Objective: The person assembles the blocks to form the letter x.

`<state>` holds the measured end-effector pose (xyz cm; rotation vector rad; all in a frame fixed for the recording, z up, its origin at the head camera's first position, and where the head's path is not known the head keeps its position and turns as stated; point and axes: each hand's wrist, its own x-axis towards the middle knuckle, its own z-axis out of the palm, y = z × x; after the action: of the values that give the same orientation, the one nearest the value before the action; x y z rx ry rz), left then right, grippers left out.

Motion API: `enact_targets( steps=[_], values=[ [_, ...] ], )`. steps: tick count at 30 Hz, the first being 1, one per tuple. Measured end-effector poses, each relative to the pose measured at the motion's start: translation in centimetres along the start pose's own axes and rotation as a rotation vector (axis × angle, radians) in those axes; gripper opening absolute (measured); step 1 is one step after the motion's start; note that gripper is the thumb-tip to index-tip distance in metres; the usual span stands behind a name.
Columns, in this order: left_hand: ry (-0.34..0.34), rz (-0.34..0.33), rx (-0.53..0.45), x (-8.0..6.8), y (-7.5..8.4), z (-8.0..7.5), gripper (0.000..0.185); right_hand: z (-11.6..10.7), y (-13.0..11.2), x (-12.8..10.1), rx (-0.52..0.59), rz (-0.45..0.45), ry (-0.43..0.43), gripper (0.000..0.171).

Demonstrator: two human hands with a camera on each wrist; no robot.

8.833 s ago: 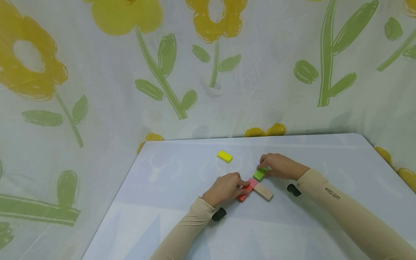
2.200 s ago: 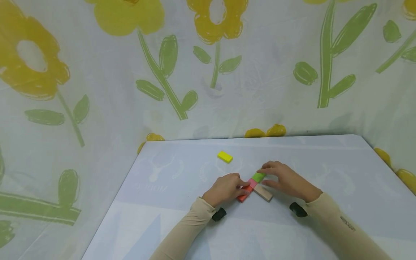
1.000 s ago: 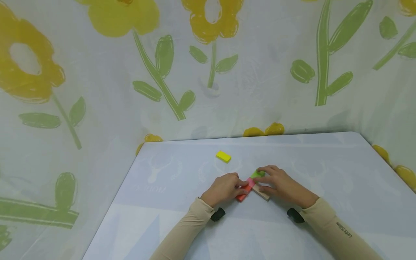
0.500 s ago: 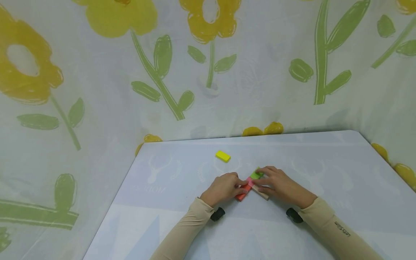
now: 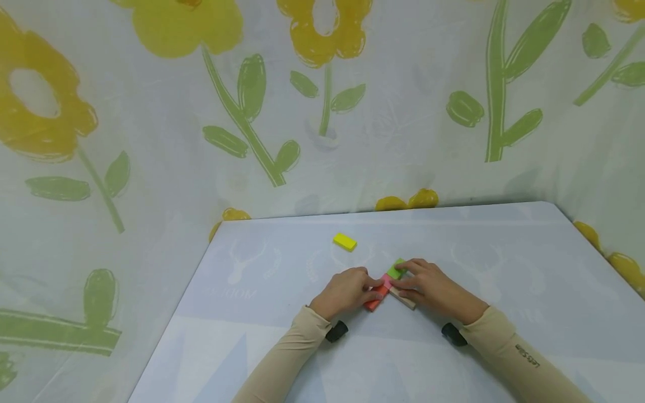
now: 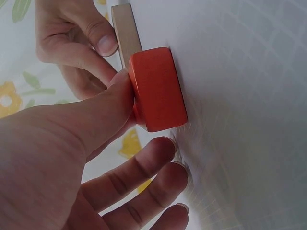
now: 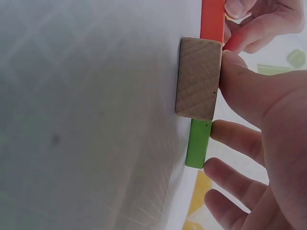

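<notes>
Red (image 5: pixel 373 304), pink (image 5: pixel 386 279) and green (image 5: pixel 395 272) blocks lie end to end in a slanting row on the table. A plain wooden block (image 5: pixel 407 302) branches off to the right beside the pink one. With its thumb on the red block and index finger by the pink, my left hand (image 5: pixel 344 294) presses from above; its other fingers stretch out in the left wrist view. Across the row, my right hand (image 5: pixel 435 288) rests its thumb on the wooden block and other fingertips on the pink and green ones. Fingers partly hide the pink block.
A yellow block (image 5: pixel 345 242) lies alone farther back on the pale patterned table (image 5: pixel 282 280). Behind the table's far edge hangs a flower-printed cloth (image 5: pixel 403 140). A dark wrist camera (image 5: pixel 336 331) sits under the left cuff, another (image 5: pixel 454 334) under the right.
The green block, earlier pinched by the right hand apart from the row, now meets the pink block. The right hand has come nearer, its fingers spread over the blocks. The left hand stays put.
</notes>
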<state>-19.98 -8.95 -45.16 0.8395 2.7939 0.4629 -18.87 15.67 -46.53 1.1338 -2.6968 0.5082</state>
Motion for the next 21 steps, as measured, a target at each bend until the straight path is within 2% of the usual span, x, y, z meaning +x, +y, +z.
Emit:
enact_targets(
  steps=[14,21],
  values=[
    [0.012,-0.002,-0.016,-0.09,0.07,0.13,0.038,0.05,-0.02,-0.03,-0.011,-0.010,0.016,0.031],
    [0.038,0.067,0.054,0.00,-0.02,0.10,0.035,0.31,-0.01,-0.07,-0.033,0.030,0.013,0.035]
  ],
)
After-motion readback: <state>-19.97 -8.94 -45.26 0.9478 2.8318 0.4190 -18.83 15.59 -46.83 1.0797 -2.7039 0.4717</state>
